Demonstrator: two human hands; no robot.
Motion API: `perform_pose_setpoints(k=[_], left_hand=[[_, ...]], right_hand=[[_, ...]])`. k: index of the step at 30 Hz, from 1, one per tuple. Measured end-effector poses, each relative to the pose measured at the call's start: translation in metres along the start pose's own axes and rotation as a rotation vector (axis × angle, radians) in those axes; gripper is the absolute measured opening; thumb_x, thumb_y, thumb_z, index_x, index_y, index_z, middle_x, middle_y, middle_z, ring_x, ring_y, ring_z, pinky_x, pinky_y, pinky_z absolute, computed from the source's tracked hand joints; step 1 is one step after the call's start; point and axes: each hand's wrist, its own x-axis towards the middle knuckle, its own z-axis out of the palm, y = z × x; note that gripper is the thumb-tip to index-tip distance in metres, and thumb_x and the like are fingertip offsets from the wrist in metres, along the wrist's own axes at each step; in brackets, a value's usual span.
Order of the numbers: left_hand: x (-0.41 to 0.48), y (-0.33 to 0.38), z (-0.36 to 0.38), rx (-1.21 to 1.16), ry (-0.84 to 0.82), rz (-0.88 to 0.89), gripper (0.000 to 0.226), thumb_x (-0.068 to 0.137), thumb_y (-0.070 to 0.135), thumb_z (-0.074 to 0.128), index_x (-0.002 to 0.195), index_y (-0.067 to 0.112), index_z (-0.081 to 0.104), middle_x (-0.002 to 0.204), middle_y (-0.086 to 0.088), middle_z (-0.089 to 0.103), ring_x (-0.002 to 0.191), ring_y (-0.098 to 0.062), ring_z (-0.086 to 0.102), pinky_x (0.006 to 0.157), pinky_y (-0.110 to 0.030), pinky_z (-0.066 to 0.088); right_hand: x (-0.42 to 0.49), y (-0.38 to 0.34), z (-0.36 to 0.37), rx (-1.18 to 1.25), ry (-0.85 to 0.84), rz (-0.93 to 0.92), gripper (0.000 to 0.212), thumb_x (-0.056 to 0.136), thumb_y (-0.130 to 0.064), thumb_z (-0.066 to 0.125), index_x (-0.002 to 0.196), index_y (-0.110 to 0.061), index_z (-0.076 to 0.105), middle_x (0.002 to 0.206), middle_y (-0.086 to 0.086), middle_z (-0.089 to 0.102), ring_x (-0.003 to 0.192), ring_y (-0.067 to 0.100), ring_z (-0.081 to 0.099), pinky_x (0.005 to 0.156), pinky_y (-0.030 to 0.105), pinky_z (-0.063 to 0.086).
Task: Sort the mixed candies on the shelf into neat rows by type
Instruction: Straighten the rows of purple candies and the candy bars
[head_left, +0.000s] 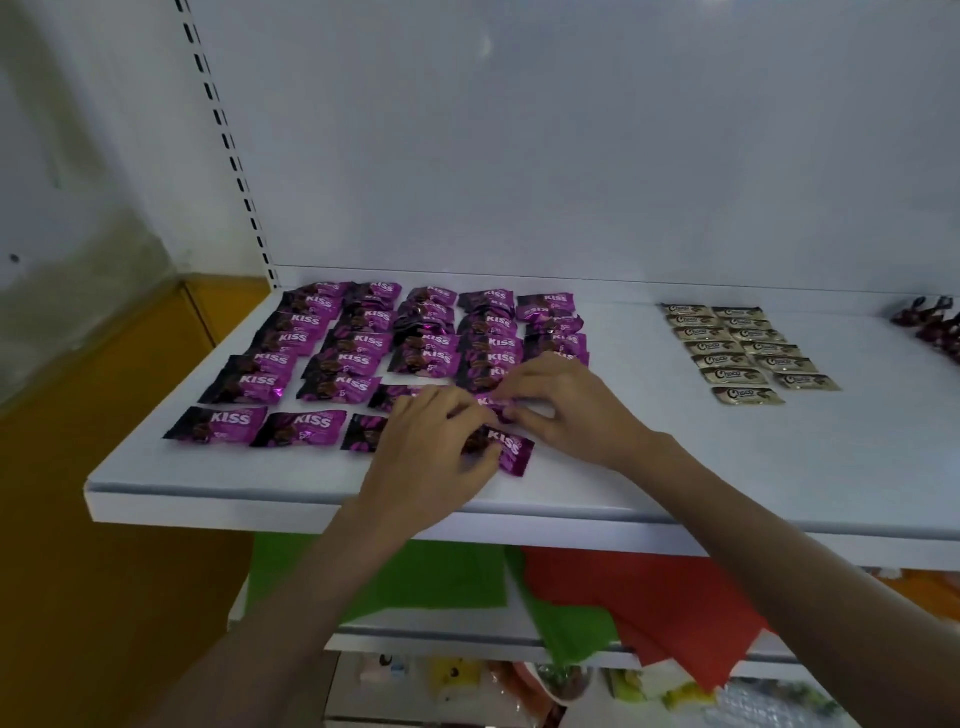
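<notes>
"Head view: what takes up most of it?"

"White back panel (571, 156), then the white shelf (727, 467) below it. On a lower level, green sheets (441, 577) and red sheets (649, 597) lie overlapping."

"And the candies?"

"Purple KISS candies (363, 338) fill the left part of the shelf in 5 columns running front to back, with the wrappers overlapping within each column. Gold candies (743, 348) sit well apart to the right in 2 shorter columns. Dark red candies (935, 327) lie at the far right, cut off by the frame's edge."

"Where are the hands?"

"Both are at the front of the purple block. The left hand (431, 447) has curled fingers, and its thumb and fingers grip the tilted KISS candy (514, 449). That candy lies askew near the shelf's front edge, to the right of the 3 candies in the front row. The right hand (571, 410) is just beside it, fingers bent, with their tips on a half-hidden purple candy (493, 402) between the 2 hands. Whether it pinches that wrapper or only presses it, I cannot tell."

"Do the hands touch?"

"Their fingertips come together over that candy. Whether they actually touch is too blurred to tell."
</notes>
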Motion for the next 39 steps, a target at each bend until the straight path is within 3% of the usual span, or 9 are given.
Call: perform_pose_setpoints(k=[7, 12, 17, 22, 28, 34, 39], left_hand=[[-0.008, 0.002, 0.003, 0.046, 0.02, -0.015, 0.032, 0.079, 0.04, 0.047, 0.087, 0.017, 0.069, 0.08, 0.0, 0.062, 0.074, -0.019, 0.058, 0.063, -0.028, 0.044], [-0.01, 0.003, 0.006, 0.0, -0.014, -0.057, 0.024, 0.073, 0.03, 0.074, 0.089, 0.013, 0.068, 0.08, -0.003, 0.06, 0.072, -0.02, 0.059, 0.062, -0.028, 0.047], [-0.009, 0.002, 0.003, -0.005, -0.043, -0.043, 0.029, 0.072, 0.032, 0.076, 0.093, 0.014, 0.066, 0.081, -0.003, 0.061, 0.072, -0.022, 0.06, 0.062, -0.029, 0.047], [0.002, 0.004, -0.006, 0.029, -0.03, -0.023, 0.037, 0.079, 0.044, 0.059, 0.098, 0.012, 0.065, 0.089, -0.004, 0.061, 0.082, -0.022, 0.058, 0.068, -0.032, 0.046], [0.031, 0.04, -0.004, -0.079, -0.031, 0.009, 0.038, 0.085, 0.037, 0.046, 0.111, 0.013, 0.062, 0.106, -0.004, 0.063, 0.099, -0.022, 0.055, 0.084, -0.033, 0.041], [0.076, 0.105, 0.036, -0.193, -0.079, 0.028, 0.034, 0.094, 0.031, 0.047, 0.123, 0.016, 0.055, 0.128, 0.001, 0.054, 0.119, -0.015, 0.046, 0.1, -0.029, 0.032], [0.121, 0.153, 0.094, -0.157, -0.238, -0.041, 0.04, 0.095, 0.032, 0.043, 0.133, 0.021, 0.044, 0.143, 0.003, 0.039, 0.133, -0.014, 0.031, 0.106, -0.028, 0.022]], right_hand=[[0.002, -0.013, 0.011, 0.027, 0.036, 0.057, 0.021, 0.083, -0.015, 0.064, 0.103, -0.011, 0.07, 0.093, 0.008, 0.067, 0.087, 0.023, 0.059, 0.072, 0.033, 0.048], [-0.003, -0.013, 0.014, 0.016, 0.085, 0.127, 0.017, 0.085, -0.017, 0.062, 0.099, -0.011, 0.069, 0.099, 0.006, 0.067, 0.093, 0.022, 0.059, 0.079, 0.036, 0.05], [-0.002, -0.015, 0.013, 0.027, 0.109, 0.147, 0.014, 0.087, -0.016, 0.059, 0.095, -0.011, 0.07, 0.096, 0.007, 0.066, 0.091, 0.022, 0.058, 0.078, 0.038, 0.05], [-0.006, -0.016, 0.0, 0.056, 0.189, 0.207, 0.018, 0.089, -0.014, 0.057, 0.101, -0.01, 0.069, 0.1, 0.007, 0.066, 0.092, 0.02, 0.057, 0.078, 0.028, 0.045], [-0.039, 0.024, -0.038, 0.02, 0.259, 0.334, 0.021, 0.09, -0.016, 0.054, 0.103, -0.009, 0.068, 0.106, 0.009, 0.068, 0.1, 0.026, 0.059, 0.086, 0.031, 0.041], [-0.078, 0.094, -0.082, -0.005, 0.307, 0.476, 0.023, 0.09, -0.01, 0.054, 0.109, -0.009, 0.066, 0.114, 0.006, 0.066, 0.106, 0.024, 0.059, 0.088, 0.018, 0.035], [-0.128, 0.169, -0.114, -0.077, 0.201, 0.525, 0.025, 0.087, -0.005, 0.057, 0.11, -0.008, 0.065, 0.116, 0.01, 0.065, 0.108, 0.03, 0.056, 0.09, 0.029, 0.038]])
